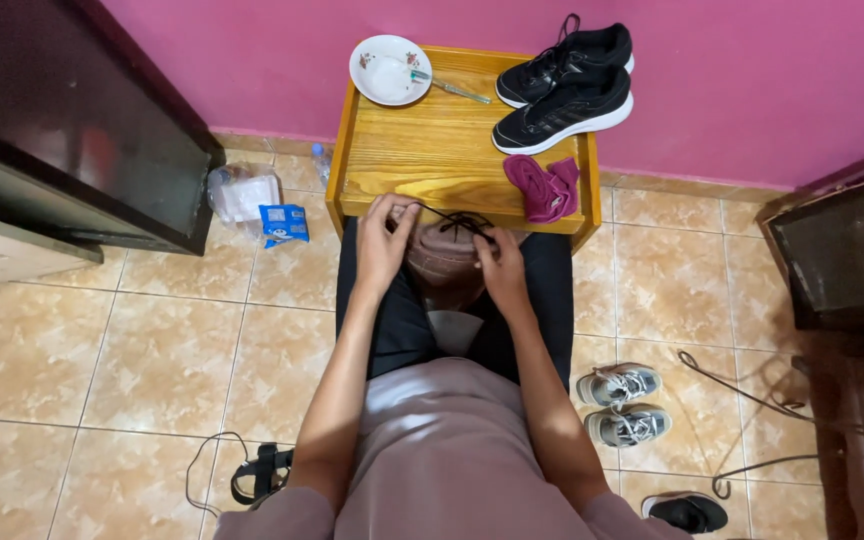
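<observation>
A brown shoe [445, 262] rests on my lap against the front edge of the small wooden table [432, 150]. A black lace [457, 220] runs across its top. My left hand [384, 240] pinches one end of the lace at the shoe's left side. My right hand [500, 265] grips the lace and the shoe's right side.
On the table stand a pair of black sneakers [564, 85], a crumpled maroon cloth [546, 187] and a white bowl [389, 68] with a spoon. Grey sneakers [620, 402], a black shoe [687, 512], a blue packet [283, 223] and a cable lie on the tiled floor. Dark cabinets flank both sides.
</observation>
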